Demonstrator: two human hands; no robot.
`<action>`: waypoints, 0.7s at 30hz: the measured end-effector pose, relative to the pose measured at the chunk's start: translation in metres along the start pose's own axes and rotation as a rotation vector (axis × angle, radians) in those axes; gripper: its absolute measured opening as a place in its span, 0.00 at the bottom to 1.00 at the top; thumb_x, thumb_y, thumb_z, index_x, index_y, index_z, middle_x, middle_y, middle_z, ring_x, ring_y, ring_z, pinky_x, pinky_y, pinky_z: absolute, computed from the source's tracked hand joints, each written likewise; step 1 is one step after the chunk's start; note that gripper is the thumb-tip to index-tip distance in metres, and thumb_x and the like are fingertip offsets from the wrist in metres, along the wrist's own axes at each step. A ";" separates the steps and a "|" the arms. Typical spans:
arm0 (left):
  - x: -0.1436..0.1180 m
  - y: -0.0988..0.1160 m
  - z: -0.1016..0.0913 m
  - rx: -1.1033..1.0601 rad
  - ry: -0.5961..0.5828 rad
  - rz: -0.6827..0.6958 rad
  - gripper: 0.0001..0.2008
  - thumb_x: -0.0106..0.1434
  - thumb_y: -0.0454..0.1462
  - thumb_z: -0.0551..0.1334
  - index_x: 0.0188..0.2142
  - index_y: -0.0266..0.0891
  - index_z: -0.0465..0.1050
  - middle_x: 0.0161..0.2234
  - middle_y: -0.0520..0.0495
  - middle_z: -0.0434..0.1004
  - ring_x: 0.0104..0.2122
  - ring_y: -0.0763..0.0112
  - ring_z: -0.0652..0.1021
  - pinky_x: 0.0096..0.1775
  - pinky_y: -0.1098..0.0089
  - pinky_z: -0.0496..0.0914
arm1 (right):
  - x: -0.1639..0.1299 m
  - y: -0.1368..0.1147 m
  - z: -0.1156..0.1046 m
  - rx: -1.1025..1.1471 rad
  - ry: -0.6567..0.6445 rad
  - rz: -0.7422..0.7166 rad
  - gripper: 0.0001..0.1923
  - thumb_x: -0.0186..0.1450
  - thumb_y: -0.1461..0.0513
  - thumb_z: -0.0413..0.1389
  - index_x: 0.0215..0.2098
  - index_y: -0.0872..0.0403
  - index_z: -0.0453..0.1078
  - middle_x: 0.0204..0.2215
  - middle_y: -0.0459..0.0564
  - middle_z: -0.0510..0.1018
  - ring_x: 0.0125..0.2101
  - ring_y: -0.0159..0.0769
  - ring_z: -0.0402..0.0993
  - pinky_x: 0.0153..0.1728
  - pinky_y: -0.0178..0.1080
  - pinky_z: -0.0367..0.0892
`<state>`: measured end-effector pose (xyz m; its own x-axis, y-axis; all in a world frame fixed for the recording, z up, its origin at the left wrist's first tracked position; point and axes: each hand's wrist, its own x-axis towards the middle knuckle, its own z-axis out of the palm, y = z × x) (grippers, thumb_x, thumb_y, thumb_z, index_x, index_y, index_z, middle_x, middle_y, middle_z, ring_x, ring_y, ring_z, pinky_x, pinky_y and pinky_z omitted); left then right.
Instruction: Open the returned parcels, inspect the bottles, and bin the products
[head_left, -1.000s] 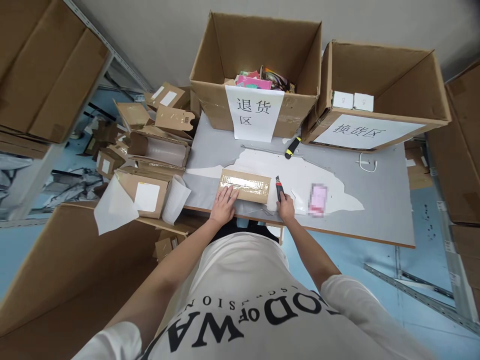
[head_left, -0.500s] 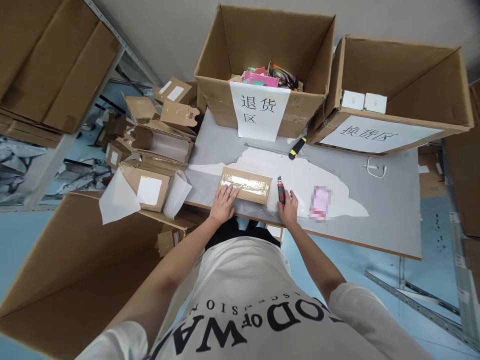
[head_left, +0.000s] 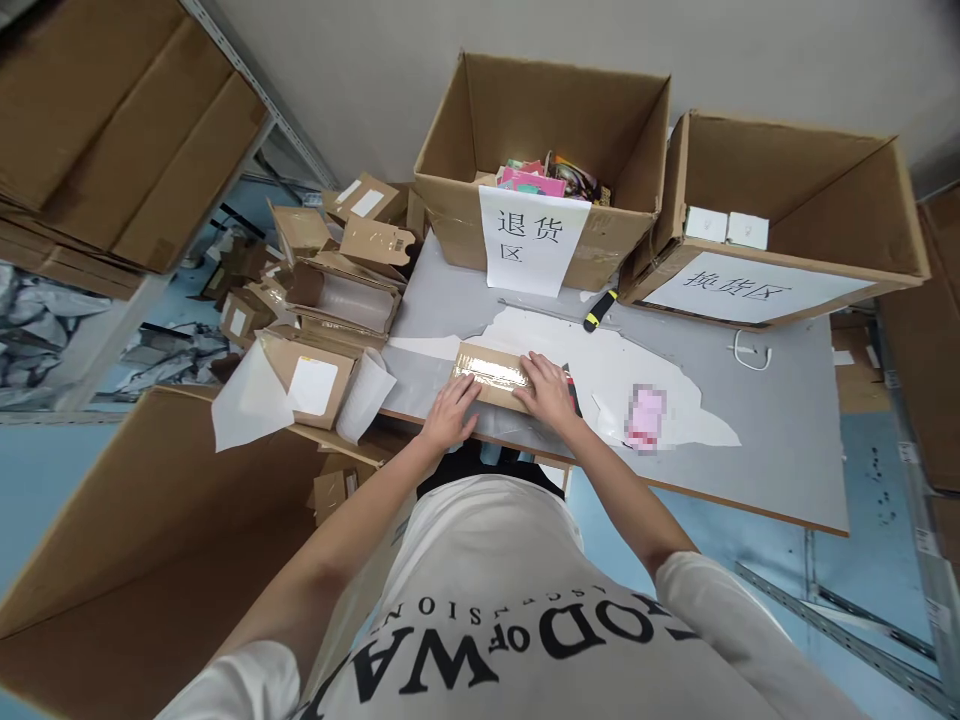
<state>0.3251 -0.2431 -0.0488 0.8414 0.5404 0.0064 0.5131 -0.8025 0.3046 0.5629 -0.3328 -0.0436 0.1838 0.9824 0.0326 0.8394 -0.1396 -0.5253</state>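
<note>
A small brown cardboard box [head_left: 492, 372] with shiny clear tape along its top lies near the table's front edge. My left hand [head_left: 451, 412] grips its left front corner, fingers on top and thumb low at the front side. Over the right end, my right hand [head_left: 547, 390] has its fingers curled onto the top. A red and black utility knife [head_left: 573, 388] lies just right of that hand, partly hidden by it. Farther right is a pink item [head_left: 646, 415], blurred out. Behind the box rests a black and yellow cutter handle [head_left: 600, 311].
Two large open cartons with paper signs, one holding colourful packages [head_left: 532, 180] and the other white boxes [head_left: 726, 228], stand at the table's back. Opened cardboard boxes [head_left: 349, 300] pile up at the left. A big open carton [head_left: 150, 540] sits lower left.
My right hand has let go of the utility knife and moved left onto the box's right end. My left hand stays at the box's left part. The view has shifted slightly.
</note>
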 end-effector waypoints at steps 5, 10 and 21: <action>0.000 -0.020 -0.014 0.002 -0.029 0.070 0.33 0.62 0.43 0.57 0.65 0.37 0.53 0.66 0.38 0.52 0.67 0.54 0.51 0.63 0.50 0.49 | 0.001 -0.005 0.002 -0.054 0.011 0.106 0.34 0.66 0.51 0.51 0.66 0.54 0.52 0.65 0.59 0.57 0.64 0.50 0.51 0.60 0.52 0.51; 0.003 -0.035 -0.010 -0.047 -0.078 0.189 0.37 0.60 0.42 0.59 0.66 0.33 0.50 0.66 0.35 0.50 0.67 0.54 0.49 0.63 0.53 0.52 | 0.018 -0.021 -0.003 -0.098 -0.050 0.059 0.34 0.66 0.51 0.53 0.66 0.55 0.53 0.64 0.59 0.59 0.64 0.50 0.52 0.60 0.52 0.51; -0.004 -0.038 0.005 -0.122 -0.060 0.193 0.35 0.59 0.38 0.58 0.64 0.30 0.54 0.66 0.35 0.52 0.66 0.53 0.51 0.62 0.52 0.54 | 0.077 -0.090 0.024 -0.175 -0.180 0.005 0.30 0.67 0.56 0.53 0.65 0.56 0.55 0.64 0.59 0.58 0.64 0.48 0.53 0.61 0.51 0.51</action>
<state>0.3031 -0.2155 -0.0648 0.9324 0.3608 0.0198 0.3204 -0.8509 0.4162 0.4896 -0.2417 -0.0141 0.1072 0.9857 -0.1302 0.9173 -0.1486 -0.3695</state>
